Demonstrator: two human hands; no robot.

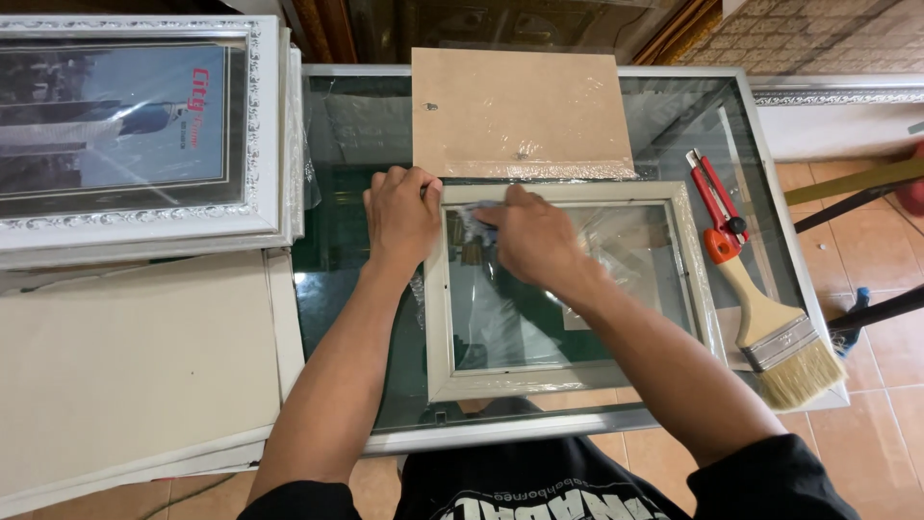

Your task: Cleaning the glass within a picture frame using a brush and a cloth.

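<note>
A pale picture frame (539, 380) with a glass pane lies flat on the glass table top (356, 241). My left hand (399, 217) grips the frame's top left corner. My right hand (529, 236) presses a small bluish cloth (474, 223) onto the glass just inside that corner; most of the cloth is hidden under my fingers. Clear plastic wrap (630, 246) lies crumpled over the right half of the frame.
A brown backing board (520, 111) lies behind the frame. A red tool (714, 207) and a wide paintbrush (780, 337) sit at the right edge. A silver-framed picture (135, 130) and pale boards (135, 366) fill the left side.
</note>
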